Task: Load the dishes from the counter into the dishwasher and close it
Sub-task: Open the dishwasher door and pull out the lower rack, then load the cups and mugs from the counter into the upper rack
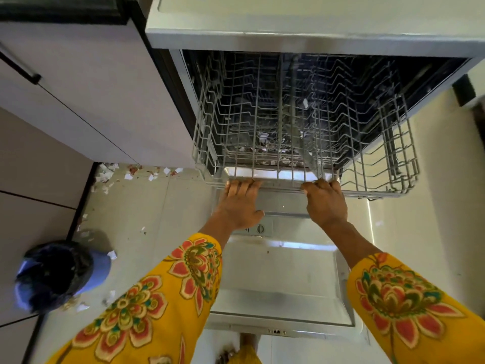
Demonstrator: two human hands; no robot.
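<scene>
Both hands, left hand (pixel 240 203) and right hand (pixel 325 203), grip the rack (pixel 301 122) front edge above the door (pixel 283 279).

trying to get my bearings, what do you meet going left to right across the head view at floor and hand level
blue bin → paper scraps on the floor → left hand → right hand → dish rack's right side basket

Pale tiled floor (pixel 147 206), white cabinets (pixel 86 95)
</scene>
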